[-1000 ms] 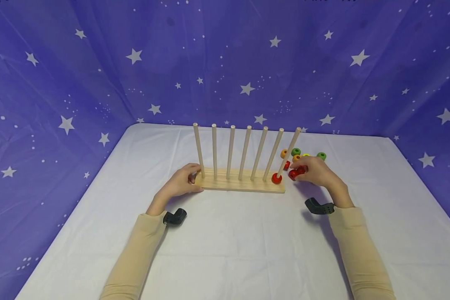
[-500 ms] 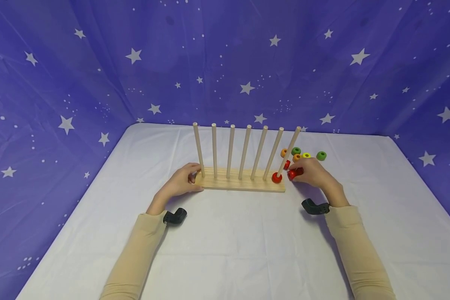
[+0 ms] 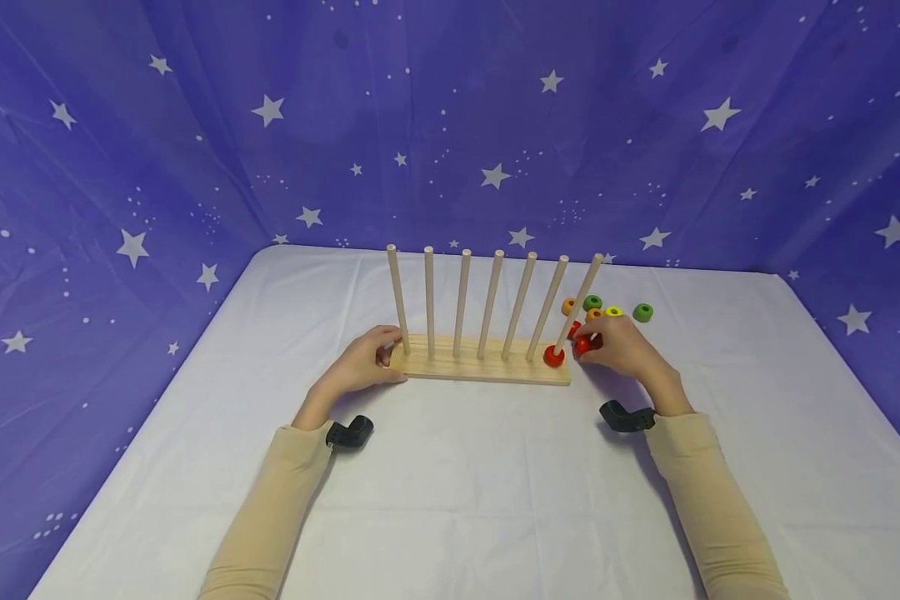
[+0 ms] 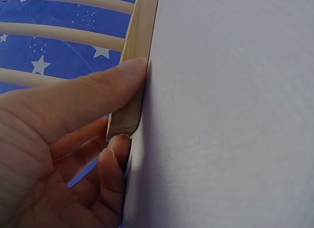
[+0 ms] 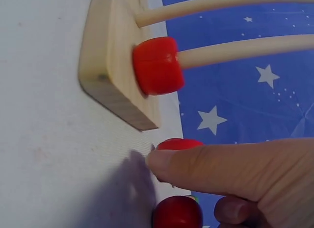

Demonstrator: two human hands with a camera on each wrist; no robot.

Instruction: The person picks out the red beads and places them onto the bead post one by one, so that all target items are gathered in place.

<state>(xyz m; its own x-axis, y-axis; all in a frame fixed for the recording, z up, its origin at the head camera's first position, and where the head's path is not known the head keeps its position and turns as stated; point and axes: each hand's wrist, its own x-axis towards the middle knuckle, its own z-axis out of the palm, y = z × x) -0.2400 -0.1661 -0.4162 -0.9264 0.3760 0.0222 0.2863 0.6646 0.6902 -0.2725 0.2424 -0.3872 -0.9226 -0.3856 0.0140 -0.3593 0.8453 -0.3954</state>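
A wooden peg rack [image 3: 487, 368] has a row of several upright pegs on a flat base. At its left end my left hand [image 3: 360, 360] grips the base, thumb [image 4: 117, 86] on the long front edge and fingers round the end. One red bead [image 3: 553, 357] sits at the foot of the rightmost peg. Just right of the rack, my right hand [image 3: 621, 346] pinches another red bead [image 5: 179, 143], partly hidden behind the thumb. A darker red bead [image 5: 177, 212] shows below that thumb in the right wrist view.
Behind the right hand lie loose beads on the white cloth: orange ones [image 3: 568, 307], a yellow one [image 3: 612, 312] and green ones [image 3: 642, 312]. A purple star-patterned curtain [image 3: 450, 125] surrounds the back and sides of the table [image 3: 450, 517].
My right hand has shifted slightly left toward the rack, carrying the red bead along. The yellow bead has come into fuller view behind it. My left hand keeps its hold.
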